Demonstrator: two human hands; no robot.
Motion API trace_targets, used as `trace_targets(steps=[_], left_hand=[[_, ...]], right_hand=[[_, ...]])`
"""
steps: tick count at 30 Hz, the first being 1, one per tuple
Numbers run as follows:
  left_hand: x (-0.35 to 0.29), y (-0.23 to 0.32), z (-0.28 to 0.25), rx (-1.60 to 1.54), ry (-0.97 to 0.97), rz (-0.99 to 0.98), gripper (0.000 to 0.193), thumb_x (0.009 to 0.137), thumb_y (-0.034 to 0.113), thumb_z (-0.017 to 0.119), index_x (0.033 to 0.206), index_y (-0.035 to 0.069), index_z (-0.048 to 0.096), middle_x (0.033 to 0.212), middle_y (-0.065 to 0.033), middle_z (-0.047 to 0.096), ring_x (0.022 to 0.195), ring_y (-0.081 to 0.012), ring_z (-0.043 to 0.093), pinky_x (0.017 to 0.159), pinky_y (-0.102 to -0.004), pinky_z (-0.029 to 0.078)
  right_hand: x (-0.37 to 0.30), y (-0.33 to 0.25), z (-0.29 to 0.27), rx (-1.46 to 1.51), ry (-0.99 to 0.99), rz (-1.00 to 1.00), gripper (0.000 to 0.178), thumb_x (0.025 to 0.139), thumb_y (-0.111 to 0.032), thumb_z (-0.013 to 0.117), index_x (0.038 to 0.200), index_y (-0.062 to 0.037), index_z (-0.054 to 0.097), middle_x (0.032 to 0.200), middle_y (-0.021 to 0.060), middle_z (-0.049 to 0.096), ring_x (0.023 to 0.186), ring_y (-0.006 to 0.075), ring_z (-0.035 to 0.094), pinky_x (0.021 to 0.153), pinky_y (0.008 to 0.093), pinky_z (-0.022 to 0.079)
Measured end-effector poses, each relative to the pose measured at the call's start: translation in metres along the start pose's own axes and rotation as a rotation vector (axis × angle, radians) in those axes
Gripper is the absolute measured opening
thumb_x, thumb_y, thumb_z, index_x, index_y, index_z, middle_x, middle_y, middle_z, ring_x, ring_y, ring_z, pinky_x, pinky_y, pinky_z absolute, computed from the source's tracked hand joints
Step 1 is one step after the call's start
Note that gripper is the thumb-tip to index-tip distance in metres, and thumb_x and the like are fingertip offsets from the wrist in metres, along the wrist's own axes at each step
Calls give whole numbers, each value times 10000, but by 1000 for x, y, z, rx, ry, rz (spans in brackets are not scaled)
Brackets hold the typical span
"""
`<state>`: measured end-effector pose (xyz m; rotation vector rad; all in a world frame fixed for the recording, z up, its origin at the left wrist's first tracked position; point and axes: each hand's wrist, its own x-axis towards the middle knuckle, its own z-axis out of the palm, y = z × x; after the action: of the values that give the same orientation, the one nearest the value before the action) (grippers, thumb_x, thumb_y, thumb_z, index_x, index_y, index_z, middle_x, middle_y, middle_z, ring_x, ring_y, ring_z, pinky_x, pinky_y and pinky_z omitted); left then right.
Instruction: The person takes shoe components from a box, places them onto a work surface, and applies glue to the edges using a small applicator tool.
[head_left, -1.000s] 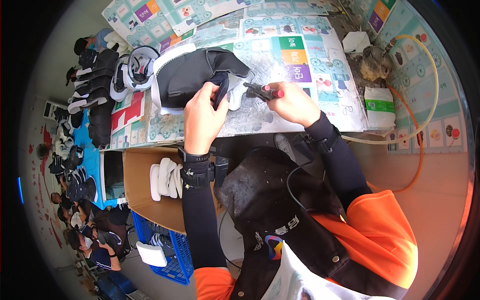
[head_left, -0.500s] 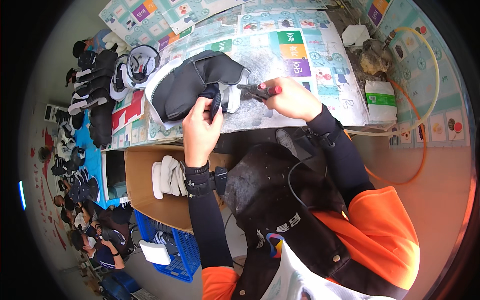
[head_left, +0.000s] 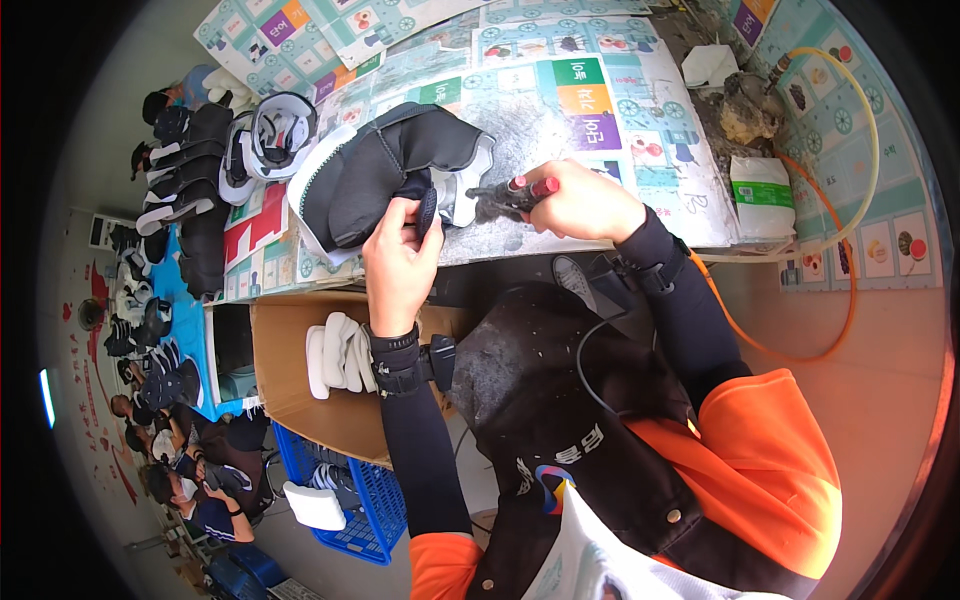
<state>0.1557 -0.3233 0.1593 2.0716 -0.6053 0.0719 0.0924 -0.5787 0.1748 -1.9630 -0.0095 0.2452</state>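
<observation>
A dark grey padded shoe upper (head_left: 385,165) with a white edge lies on the paper-covered table in front of me. At its near right edge, the fingers of my left hand (head_left: 400,255) pinch a black ribbed flap (head_left: 427,208) of the upper. My right hand (head_left: 580,203) is closed around a dark, crusted tool (head_left: 497,201) with two red ends. Its exact kind I cannot make out. The tool's dark tip points left, close to the white lining (head_left: 458,195) of the upper; whether they touch is unclear.
More shoe parts (head_left: 283,130) sit at the table's left. A cardboard box (head_left: 285,365) with white pads and a blue crate (head_left: 375,510) stand below. At right are a white-and-green packet (head_left: 762,198), a crusted lump (head_left: 750,108) and a yellowish hose (head_left: 877,150). A co-worker (head_left: 215,495) sits far left.
The tool in my right hand has shifted slightly down and left, and its tip has tilted lower. My left hand keeps its pinch on the flap, nearly still.
</observation>
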Motion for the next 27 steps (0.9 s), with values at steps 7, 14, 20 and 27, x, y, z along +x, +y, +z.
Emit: trace_targets(steps=[7,14,20,27], left_hand=[[2,-2,2,5,7,-2,135,966,39,709,1023,-11,597,897,-9,675,755,-39,634,653,-209,502],[2,-17,-37,-99,340,81,114,973,31,663,1012,-12,565,823,-52,673,736,-73,630,663,-256,503],[-16,2,-63,-298,465,39,67,976,-9,588,1034,-28,560,958,-27,651,866,-75,575,800,-256,487],[-35,14,-47,-567,485,-29,295,958,3,564,1246,-37,608,1143,-76,680,1002,-161,657,923,-304,509]], right_hand=[[0,-1,-1,-43,107,-21,189,746,-87,602,852,46,685,640,184,635,564,259,645,592,386,504],[-18,30,-25,-450,429,-52,212,881,-112,618,1054,11,613,926,257,695,931,475,658,780,524,502],[-43,100,-59,-990,766,190,357,885,-146,656,1137,80,542,1203,279,599,1176,426,577,897,518,537],[-23,13,13,-9,583,-359,648,975,-450,694,1393,25,550,1422,228,574,1291,356,582,1065,420,473]])
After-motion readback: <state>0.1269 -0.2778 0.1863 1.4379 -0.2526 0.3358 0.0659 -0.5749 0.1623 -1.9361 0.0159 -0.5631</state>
